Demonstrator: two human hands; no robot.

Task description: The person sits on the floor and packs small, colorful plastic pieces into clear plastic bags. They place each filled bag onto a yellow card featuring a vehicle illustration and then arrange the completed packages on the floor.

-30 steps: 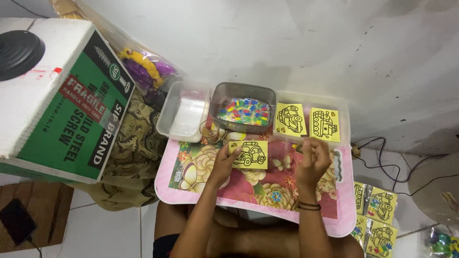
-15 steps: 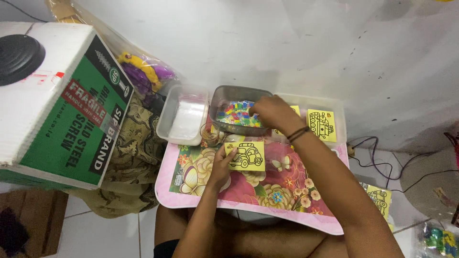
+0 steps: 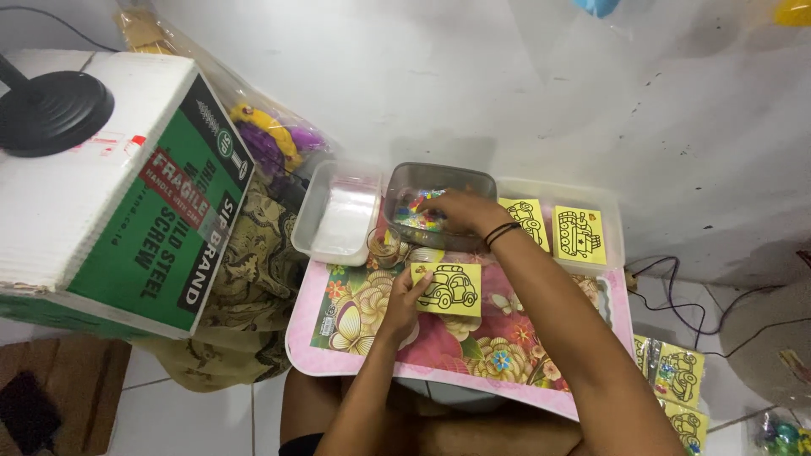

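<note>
White plastered wall (image 3: 524,76), scuffed and marked, across the upper frame. Pale floor tiles (image 3: 182,414) at lower left, with a dark brown patch in the corner. Black cables (image 3: 684,283) trailing over the floor at right; even, soft light throughout.
</note>
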